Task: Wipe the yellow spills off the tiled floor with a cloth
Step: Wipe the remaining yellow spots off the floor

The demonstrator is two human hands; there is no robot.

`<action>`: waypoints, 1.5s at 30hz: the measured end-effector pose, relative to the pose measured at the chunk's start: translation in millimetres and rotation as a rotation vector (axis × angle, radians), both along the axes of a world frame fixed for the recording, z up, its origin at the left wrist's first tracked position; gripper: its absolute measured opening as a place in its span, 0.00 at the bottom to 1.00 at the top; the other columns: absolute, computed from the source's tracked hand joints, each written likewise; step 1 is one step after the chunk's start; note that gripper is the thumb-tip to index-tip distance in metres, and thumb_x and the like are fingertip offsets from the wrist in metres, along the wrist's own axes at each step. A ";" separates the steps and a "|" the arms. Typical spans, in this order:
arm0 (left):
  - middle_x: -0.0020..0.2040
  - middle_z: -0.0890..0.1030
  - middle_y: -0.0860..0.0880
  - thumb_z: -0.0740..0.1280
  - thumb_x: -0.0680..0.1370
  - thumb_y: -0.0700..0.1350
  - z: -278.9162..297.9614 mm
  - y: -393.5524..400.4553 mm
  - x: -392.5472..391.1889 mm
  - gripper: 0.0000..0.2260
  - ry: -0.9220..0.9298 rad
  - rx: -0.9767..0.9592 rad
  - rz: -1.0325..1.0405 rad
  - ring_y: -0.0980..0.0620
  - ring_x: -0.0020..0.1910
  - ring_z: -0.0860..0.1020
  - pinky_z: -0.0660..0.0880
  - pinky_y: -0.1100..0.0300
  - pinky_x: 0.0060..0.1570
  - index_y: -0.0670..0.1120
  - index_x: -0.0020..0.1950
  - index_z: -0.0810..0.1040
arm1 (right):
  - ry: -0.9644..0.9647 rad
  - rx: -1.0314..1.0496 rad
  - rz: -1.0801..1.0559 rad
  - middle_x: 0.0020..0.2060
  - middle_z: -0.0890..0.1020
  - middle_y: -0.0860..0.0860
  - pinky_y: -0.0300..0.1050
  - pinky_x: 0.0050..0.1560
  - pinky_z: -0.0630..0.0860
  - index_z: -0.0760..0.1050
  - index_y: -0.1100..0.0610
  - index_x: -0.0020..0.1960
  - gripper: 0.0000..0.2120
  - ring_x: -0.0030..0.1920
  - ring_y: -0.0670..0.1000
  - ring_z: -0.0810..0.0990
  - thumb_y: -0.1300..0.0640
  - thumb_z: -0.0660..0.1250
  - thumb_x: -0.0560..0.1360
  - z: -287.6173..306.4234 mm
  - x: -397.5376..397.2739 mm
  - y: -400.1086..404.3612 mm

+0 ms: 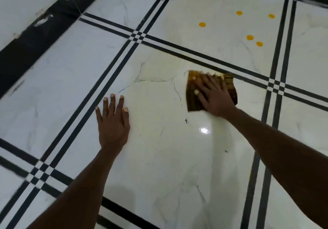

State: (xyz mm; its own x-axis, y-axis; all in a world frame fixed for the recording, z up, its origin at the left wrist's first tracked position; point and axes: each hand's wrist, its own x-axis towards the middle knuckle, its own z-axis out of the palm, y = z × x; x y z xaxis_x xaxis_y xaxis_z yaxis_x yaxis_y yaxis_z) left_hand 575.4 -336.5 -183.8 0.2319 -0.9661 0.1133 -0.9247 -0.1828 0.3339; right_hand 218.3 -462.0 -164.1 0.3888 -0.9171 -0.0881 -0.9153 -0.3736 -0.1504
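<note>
A yellow-brown checked cloth (192,95) lies flat on the white tiled floor (159,157), right of centre. My right hand (214,95) presses down on it with fingers spread, covering its middle. My left hand (112,122) rests flat on the bare tile to the left, fingers apart, holding nothing. Several round yellow spills (249,37) dot the tile beyond the cloth, at the upper right, past a black stripe line. The spill nearest the cloth (259,44) is well clear of it.
Black triple stripes (136,36) cross the glossy white tiles in a grid. A black skirting (32,39) and a white wall run along the upper left. A small dark speck (186,121) lies near the cloth. A light glare (204,130) shines on the tile.
</note>
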 end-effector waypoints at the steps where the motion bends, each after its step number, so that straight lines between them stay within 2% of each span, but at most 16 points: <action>1: 0.85 0.57 0.47 0.44 0.87 0.57 -0.9 1.0 -0.3 0.26 0.004 -0.002 0.007 0.46 0.85 0.50 0.46 0.40 0.83 0.51 0.84 0.60 | -0.007 0.028 -0.125 0.86 0.51 0.52 0.73 0.80 0.41 0.50 0.44 0.85 0.30 0.85 0.57 0.47 0.38 0.42 0.85 0.2 5.1 -17.7; 4: 0.85 0.57 0.47 0.44 0.87 0.57 -2.2 -0.8 -0.3 0.26 0.009 0.003 0.009 0.47 0.85 0.51 0.47 0.41 0.83 0.51 0.84 0.60 | -0.012 0.065 -0.276 0.86 0.46 0.53 0.73 0.78 0.35 0.48 0.46 0.85 0.29 0.85 0.58 0.42 0.41 0.43 0.86 -1.8 49.1 -39.8; 8: 0.83 0.62 0.43 0.46 0.87 0.57 0.4 -3.8 -7.1 0.26 -0.061 0.009 0.038 0.42 0.84 0.57 0.51 0.39 0.82 0.48 0.82 0.64 | -0.005 0.012 0.074 0.86 0.51 0.52 0.69 0.82 0.41 0.49 0.46 0.85 0.28 0.85 0.56 0.46 0.42 0.44 0.87 -5.2 75.1 12.6; 11: 0.79 0.69 0.39 0.50 0.87 0.56 11.1 -24.1 -27.4 0.26 -0.059 -0.014 0.052 0.38 0.81 0.63 0.58 0.37 0.80 0.43 0.78 0.70 | -0.023 0.046 0.226 0.86 0.48 0.49 0.67 0.82 0.37 0.47 0.45 0.85 0.28 0.85 0.53 0.43 0.41 0.44 0.87 -4.3 40.0 53.0; 15: 0.80 0.69 0.40 0.54 0.87 0.53 18.0 -72.6 -62.5 0.23 0.004 -0.074 -0.164 0.40 0.82 0.63 0.58 0.41 0.81 0.44 0.79 0.69 | -0.034 0.056 0.049 0.85 0.46 0.46 0.75 0.79 0.41 0.47 0.44 0.85 0.29 0.85 0.52 0.42 0.40 0.41 0.85 -4.3 -36.7 40.1; 18: 0.82 0.65 0.41 0.52 0.86 0.54 10.8 -108.5 -69.3 0.25 -0.016 -0.036 -0.198 0.39 0.83 0.58 0.55 0.39 0.81 0.46 0.81 0.66 | -0.014 0.060 -0.088 0.85 0.45 0.45 0.77 0.78 0.42 0.45 0.42 0.85 0.30 0.85 0.52 0.42 0.38 0.39 0.84 -0.6 -70.9 -2.1; 21: 0.85 0.57 0.43 0.46 0.86 0.58 -1.6 -119.2 -68.8 0.28 -0.060 0.015 -0.188 0.39 0.85 0.52 0.50 0.37 0.82 0.48 0.84 0.58 | -0.014 0.029 -0.179 0.86 0.48 0.46 0.77 0.78 0.42 0.48 0.42 0.85 0.31 0.85 0.53 0.45 0.37 0.40 0.84 -1.5 -62.9 -56.1; 23: 0.86 0.52 0.47 0.44 0.86 0.60 -8.8 -119.4 -70.3 0.28 -0.071 0.007 -0.161 0.43 0.85 0.48 0.47 0.41 0.83 0.52 0.85 0.54 | -0.020 -0.014 -0.257 0.85 0.52 0.48 0.77 0.78 0.43 0.53 0.44 0.85 0.30 0.85 0.55 0.48 0.38 0.42 0.84 -6.0 -39.3 -98.3; 26: 0.86 0.50 0.50 0.44 0.86 0.60 -9.0 -121.4 -74.4 0.28 -0.063 0.022 -0.133 0.47 0.86 0.46 0.45 0.43 0.83 0.53 0.85 0.52 | -0.067 -0.040 -0.296 0.85 0.54 0.52 0.75 0.79 0.43 0.56 0.48 0.84 0.30 0.85 0.58 0.50 0.40 0.43 0.84 -10.4 12.6 -153.7; 28: 0.86 0.50 0.50 0.46 0.86 0.59 -6.9 -124.3 -75.0 0.27 -0.056 0.021 -0.131 0.47 0.86 0.46 0.46 0.43 0.84 0.54 0.85 0.53 | -0.084 -0.048 -0.199 0.85 0.55 0.53 0.72 0.80 0.43 0.54 0.48 0.85 0.30 0.85 0.58 0.49 0.41 0.43 0.85 -11.6 57.0 -162.7; 31: 0.86 0.52 0.50 0.46 0.87 0.57 -4.1 -125.8 -72.9 0.26 -0.028 0.041 -0.133 0.48 0.86 0.46 0.48 0.41 0.83 0.53 0.85 0.55 | -0.067 -0.044 0.108 0.85 0.54 0.52 0.69 0.82 0.45 0.53 0.46 0.85 0.28 0.85 0.56 0.48 0.42 0.43 0.87 -11.5 96.1 -112.9; 34: 0.86 0.51 0.50 0.46 0.87 0.57 -1.6 -126.7 -71.8 0.26 -0.027 0.069 -0.129 0.48 0.86 0.46 0.50 0.40 0.83 0.53 0.85 0.55 | -0.035 0.055 0.295 0.86 0.49 0.50 0.67 0.83 0.44 0.49 0.45 0.85 0.27 0.86 0.54 0.44 0.41 0.43 0.87 -4.1 57.9 -50.9; 36: 0.86 0.51 0.50 0.46 0.87 0.57 -0.1 -127.2 -72.6 0.26 -0.023 0.082 -0.124 0.48 0.86 0.46 0.50 0.40 0.83 0.53 0.85 0.55 | 0.018 0.059 0.374 0.86 0.48 0.49 0.66 0.83 0.44 0.50 0.45 0.85 0.28 0.86 0.54 0.44 0.40 0.45 0.87 0.9 10.3 -52.9; 40: 0.86 0.51 0.50 0.47 0.86 0.57 0.1 -127.1 -74.9 0.26 -0.035 0.081 -0.120 0.49 0.86 0.46 0.47 0.43 0.84 0.53 0.85 0.55 | 0.004 -0.037 0.081 0.85 0.56 0.52 0.73 0.79 0.51 0.55 0.45 0.84 0.28 0.85 0.57 0.52 0.41 0.47 0.86 -3.9 4.1 -147.4; 42: 0.86 0.51 0.51 0.48 0.86 0.57 0.8 -127.1 -74.0 0.26 -0.030 0.069 -0.122 0.49 0.86 0.46 0.47 0.44 0.84 0.53 0.85 0.56 | -0.019 -0.026 -0.097 0.85 0.54 0.52 0.74 0.80 0.46 0.55 0.46 0.84 0.29 0.85 0.57 0.50 0.40 0.44 0.85 -1.3 43.1 -184.1; 45: 0.86 0.53 0.51 0.50 0.87 0.55 -2.7 -129.2 -73.8 0.25 -0.003 0.045 -0.124 0.50 0.86 0.47 0.48 0.44 0.84 0.53 0.85 0.57 | -0.022 -0.028 0.011 0.85 0.53 0.53 0.72 0.80 0.43 0.54 0.47 0.85 0.31 0.85 0.57 0.48 0.39 0.41 0.84 -4.7 102.4 -183.4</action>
